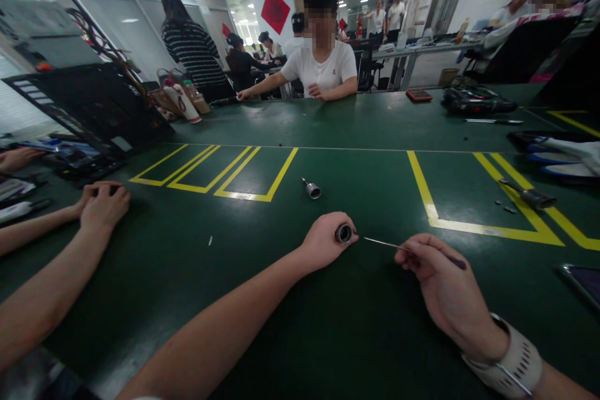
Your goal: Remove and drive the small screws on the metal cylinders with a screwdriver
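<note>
My left hand (327, 240) is closed around a hollow metal socket (344, 234), its round open end facing me. In my right hand (443, 284) is a slim screwdriver (387, 243) with a dark handle. Its thin shaft points left, and the tip ends just short of my left fingers, apart from the socket. Beyond my left hand a similar metal socket with a narrow shank (313, 190) lies on the green table (262, 300). Another shanked socket (538, 199) rests on the yellow tape at the right, with small dark pieces (506, 207) beside it.
A co-worker's hands (104, 203) rest on the table at the left. Across it sits a person in a white shirt (321, 65). At the right are a phone-like device (584, 284), white-and-blue gloves (569, 156) and a black case (478, 101). A black panel (94, 106) leans at the left.
</note>
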A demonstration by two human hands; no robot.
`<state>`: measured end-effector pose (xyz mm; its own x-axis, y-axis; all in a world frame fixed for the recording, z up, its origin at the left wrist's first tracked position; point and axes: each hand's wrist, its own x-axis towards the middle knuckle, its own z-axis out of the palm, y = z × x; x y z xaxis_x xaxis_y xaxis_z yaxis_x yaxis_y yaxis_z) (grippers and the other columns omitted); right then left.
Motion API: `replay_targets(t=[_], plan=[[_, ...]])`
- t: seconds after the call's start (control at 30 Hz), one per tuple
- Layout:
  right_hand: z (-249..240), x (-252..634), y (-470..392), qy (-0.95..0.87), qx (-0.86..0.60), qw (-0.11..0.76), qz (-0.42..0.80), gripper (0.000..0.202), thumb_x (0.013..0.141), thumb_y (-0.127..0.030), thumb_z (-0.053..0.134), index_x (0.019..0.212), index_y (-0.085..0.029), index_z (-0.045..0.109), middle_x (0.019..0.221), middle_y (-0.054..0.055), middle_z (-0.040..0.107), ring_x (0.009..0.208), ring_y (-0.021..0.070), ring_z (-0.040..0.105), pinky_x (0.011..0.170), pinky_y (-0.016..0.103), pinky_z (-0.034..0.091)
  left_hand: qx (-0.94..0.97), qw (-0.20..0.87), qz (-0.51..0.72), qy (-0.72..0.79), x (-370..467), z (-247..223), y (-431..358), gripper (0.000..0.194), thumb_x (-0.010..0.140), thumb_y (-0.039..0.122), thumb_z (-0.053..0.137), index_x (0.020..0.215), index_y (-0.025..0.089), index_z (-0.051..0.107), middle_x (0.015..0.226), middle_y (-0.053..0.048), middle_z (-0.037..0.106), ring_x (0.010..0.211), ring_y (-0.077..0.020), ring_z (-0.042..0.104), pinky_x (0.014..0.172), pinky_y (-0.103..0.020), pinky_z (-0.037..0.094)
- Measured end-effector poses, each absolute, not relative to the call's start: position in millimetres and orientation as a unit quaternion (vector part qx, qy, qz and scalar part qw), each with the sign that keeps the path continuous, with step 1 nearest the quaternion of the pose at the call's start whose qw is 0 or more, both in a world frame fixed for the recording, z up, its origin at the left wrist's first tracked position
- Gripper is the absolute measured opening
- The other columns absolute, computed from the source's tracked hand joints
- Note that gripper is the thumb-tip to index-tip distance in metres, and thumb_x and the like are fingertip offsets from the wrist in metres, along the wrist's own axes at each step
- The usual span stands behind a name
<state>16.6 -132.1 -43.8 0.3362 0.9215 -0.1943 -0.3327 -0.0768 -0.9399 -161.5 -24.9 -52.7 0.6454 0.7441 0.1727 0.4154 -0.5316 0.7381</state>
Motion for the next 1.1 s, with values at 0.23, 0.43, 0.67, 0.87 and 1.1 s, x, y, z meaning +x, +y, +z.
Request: replay_targets(t=[0.23,0.43,0.67,0.87,1.1], plan=[[-41,11,-143,-0.405,-0.509,0.594,0.474,0.013,0.08,-0.032,0.062,0.077,-0.021,0.066,0.075,0.004,0.066,0.073,0.0182,0.06,0.066,0.031,0.049,0.831,0.319,0.269,0.368,-162,-54,-27,0.012,0.078,0.025,0.063,0.078,0.016,0.054,0.08,0.0,0.057,0.073,-0.0144,0.054,0.066,-0.028,0.043],[-33,1,-150,-0.555,-0.558,0.493,0.372,0.016,0.083,-0.034,0.057,0.085,-0.023,0.068,0.083,0.005,0.069,0.08,0.0217,0.063,0.068,0.034,0.05,0.867,0.245,0.255,0.35,-161,-59,-28,0.012,0.08,0.025,0.061,0.075,0.018,0.054,0.078,0.001,0.057,0.073,-0.0143,0.053,0.069,-0.028,0.039],[-40,-9,-150,-0.615,-0.546,0.482,0.302,0.013,0.084,-0.023,0.056,0.091,-0.026,0.066,0.086,0.004,0.066,0.08,0.0207,0.062,0.072,0.034,0.049,0.891,0.181,0.221,0.352,-158,-53,-36,0.012,0.084,0.027,0.056,0.075,0.018,0.053,0.076,0.0,0.058,0.072,-0.0155,0.053,0.07,-0.029,0.037],[-43,-10,-147,-0.603,-0.527,0.498,0.332,0.012,0.085,-0.023,0.055,0.092,-0.025,0.065,0.093,0.004,0.068,0.087,0.0206,0.063,0.079,0.035,0.049,0.883,0.185,0.247,0.353,-158,-55,-34,0.01,0.081,0.022,0.056,0.073,0.018,0.053,0.073,0.0,0.056,0.069,-0.0149,0.052,0.067,-0.028,0.037],[-33,-3,-143,-0.544,-0.551,0.49,0.402,0.017,0.086,-0.032,0.054,0.089,-0.022,0.067,0.088,0.004,0.069,0.084,0.02,0.064,0.074,0.035,0.051,0.848,0.254,0.282,0.37,-158,-59,-29,0.016,0.078,0.026,0.061,0.069,0.017,0.051,0.069,0.003,0.054,0.062,-0.0118,0.049,0.061,-0.024,0.037]])
